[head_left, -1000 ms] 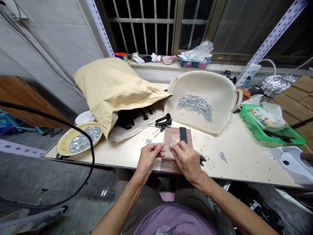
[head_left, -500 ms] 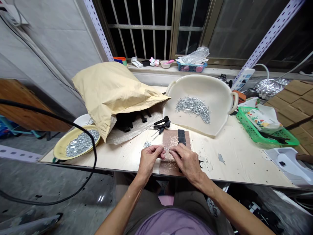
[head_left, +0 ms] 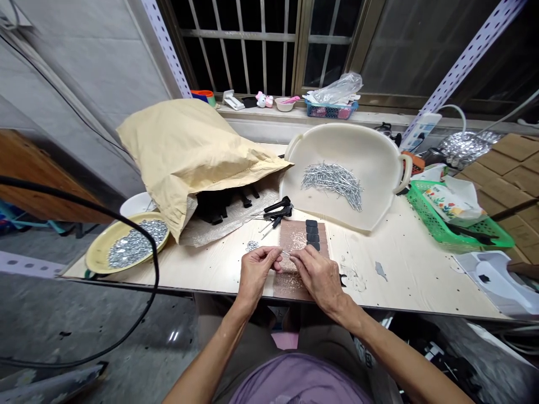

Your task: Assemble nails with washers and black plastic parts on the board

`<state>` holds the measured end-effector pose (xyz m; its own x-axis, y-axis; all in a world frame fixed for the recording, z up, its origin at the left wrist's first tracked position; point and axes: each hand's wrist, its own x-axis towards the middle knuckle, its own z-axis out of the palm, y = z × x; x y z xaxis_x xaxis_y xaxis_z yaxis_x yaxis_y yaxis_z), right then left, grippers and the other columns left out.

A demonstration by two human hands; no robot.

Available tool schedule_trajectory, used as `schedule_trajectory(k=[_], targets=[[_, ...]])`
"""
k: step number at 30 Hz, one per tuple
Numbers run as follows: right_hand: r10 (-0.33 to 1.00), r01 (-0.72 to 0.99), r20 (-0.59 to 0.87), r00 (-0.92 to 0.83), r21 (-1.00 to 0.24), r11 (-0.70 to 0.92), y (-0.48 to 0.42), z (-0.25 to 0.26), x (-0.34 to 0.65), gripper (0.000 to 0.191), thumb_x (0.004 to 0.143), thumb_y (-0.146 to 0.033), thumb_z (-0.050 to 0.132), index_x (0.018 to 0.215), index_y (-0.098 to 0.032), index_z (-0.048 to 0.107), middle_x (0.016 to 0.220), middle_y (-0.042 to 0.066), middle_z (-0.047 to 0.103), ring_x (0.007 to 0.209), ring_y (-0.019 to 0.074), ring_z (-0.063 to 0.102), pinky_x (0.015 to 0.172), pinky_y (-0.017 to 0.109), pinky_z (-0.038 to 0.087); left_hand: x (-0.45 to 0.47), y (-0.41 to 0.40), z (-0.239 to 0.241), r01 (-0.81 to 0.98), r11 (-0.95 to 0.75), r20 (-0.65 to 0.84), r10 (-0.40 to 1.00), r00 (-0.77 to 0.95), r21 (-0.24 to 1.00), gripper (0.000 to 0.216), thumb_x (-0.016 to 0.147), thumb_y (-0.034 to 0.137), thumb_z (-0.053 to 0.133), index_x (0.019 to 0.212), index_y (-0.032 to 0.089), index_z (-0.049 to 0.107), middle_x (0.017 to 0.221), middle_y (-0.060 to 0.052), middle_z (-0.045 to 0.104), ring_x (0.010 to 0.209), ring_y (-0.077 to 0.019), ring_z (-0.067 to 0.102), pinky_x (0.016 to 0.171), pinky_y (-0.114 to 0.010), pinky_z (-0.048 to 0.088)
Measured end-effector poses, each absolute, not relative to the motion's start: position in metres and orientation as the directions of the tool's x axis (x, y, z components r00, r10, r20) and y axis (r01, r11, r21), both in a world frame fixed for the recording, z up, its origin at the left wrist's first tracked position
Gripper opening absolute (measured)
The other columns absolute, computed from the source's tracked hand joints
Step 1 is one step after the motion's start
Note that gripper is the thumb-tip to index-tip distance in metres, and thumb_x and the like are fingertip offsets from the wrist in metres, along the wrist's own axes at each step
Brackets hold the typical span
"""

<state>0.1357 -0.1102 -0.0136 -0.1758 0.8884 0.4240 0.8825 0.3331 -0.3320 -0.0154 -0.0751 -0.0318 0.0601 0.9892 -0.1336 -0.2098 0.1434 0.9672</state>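
Note:
My left hand [head_left: 256, 269] and my right hand [head_left: 318, 275] meet over a brown pad [head_left: 298, 238] at the table's near edge. Both pinch the ends of a thin metal pin [head_left: 286, 253] held between their fingertips. A short row of small black pieces [head_left: 312, 234] lies on the pad just beyond my right hand. A tiny heap of silver bits [head_left: 252, 245] sits left of the pad. Several black-handled pins [head_left: 275, 211] lie further back.
A cream plastic tray [head_left: 379, 163] holds a pile of metal pins [head_left: 332, 182]. A tan paper sack [head_left: 189, 151] with black parts spilling out lies at left. A yellow dish [head_left: 96, 258] holds silver pieces [head_left: 135, 247]. A green basket [head_left: 438, 230] stands right. A black cable [head_left: 155, 264] hangs left.
Both hands stay pinched on the thin pin over the pad, shifted only slightly. The head camera has moved a little, so the scene sits slightly differently in the frame.

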Motion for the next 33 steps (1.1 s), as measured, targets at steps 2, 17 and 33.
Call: schedule_trajectory(k=[2, 17, 33], targets=[[0.904, 0.844, 0.398, -0.156, -0.422, 0.331, -0.11, -0.015, 0.137, 0.019, 0.093, -0.029, 0.043, 0.097, -0.021, 0.06, 0.087, 0.002, 0.063, 0.076, 0.012, 0.061, 0.063, 0.021, 0.041, -0.016, -0.075, -0.033, -0.211, 0.146, -0.135, 0.989, 0.068, 0.967, 0.022, 0.069, 0.035, 0.071, 0.074, 0.013, 0.069, 0.06, 0.001, 0.062, 0.048, -0.0085, 0.053, 0.052, -0.022, 0.044], [0.931, 0.849, 0.336, -0.144, -0.441, 0.29, -0.106, -0.022, 0.136, 0.023, 0.094, -0.031, 0.041, 0.096, -0.022, 0.061, 0.087, 0.003, 0.06, 0.076, 0.0128, 0.06, 0.061, 0.022, 0.042, -0.017, -0.072, -0.037, -0.207, 0.158, -0.146, 0.987, 0.074, 0.965, 0.023, 0.071, 0.035, 0.07, 0.075, 0.012, 0.068, 0.061, 0.001, 0.062, 0.047, -0.0085, 0.053, 0.052, -0.022, 0.045], [0.935, 0.698, 0.33, -0.126, -0.641, 0.32, -0.097, -0.028, 0.15, 0.016, 0.091, -0.025, 0.046, 0.095, -0.021, 0.061, 0.085, 0.004, 0.056, 0.078, 0.0151, 0.057, 0.069, 0.027, 0.046, -0.006, -0.064, -0.041, -0.268, 0.234, -0.202, 0.969, 0.145, 0.934, 0.026, 0.069, 0.035, 0.071, 0.076, 0.01, 0.067, 0.063, -0.001, 0.062, 0.046, -0.0067, 0.052, 0.048, -0.02, 0.045]])
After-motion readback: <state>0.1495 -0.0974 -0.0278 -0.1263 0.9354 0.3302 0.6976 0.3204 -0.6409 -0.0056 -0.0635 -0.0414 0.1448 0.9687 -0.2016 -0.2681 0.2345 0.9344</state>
